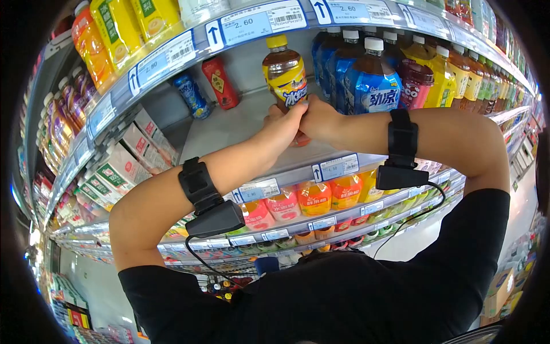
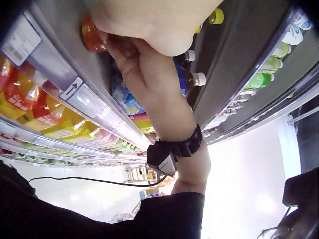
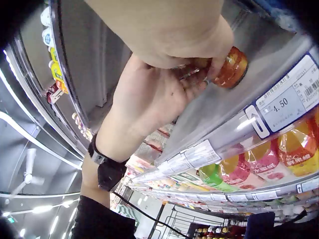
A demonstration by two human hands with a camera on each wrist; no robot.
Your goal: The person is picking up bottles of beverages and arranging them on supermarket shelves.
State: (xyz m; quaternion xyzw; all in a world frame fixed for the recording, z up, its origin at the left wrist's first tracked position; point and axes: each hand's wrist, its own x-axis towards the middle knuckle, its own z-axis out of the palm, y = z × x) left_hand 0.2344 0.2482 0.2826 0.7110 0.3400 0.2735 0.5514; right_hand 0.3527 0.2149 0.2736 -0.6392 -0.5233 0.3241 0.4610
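Observation:
A tea bottle with a yellow cap and yellow label (image 1: 285, 71) stands upright near the front of a grey shelf. Both hands grip it from either side, the left hand (image 1: 286, 123) and the right hand (image 1: 321, 117) meeting in front of its label. In the left wrist view the bottle's reddish base (image 2: 92, 36) shows below the left hand (image 2: 144, 22), with the right hand (image 2: 149, 74) behind. The right wrist view shows the orange-brown base (image 3: 233, 68) resting on the shelf, the right hand (image 3: 199, 40) and left hand (image 3: 154, 92) around the bottle.
Blue bottles with white caps (image 1: 372, 80) stand right of the held bottle. A red can-like bottle (image 1: 220, 83) and a blue can (image 1: 191, 96) are at the back left. A price rail (image 1: 255, 26) crosses above; another shelf edge with price tags (image 1: 338, 167) runs below.

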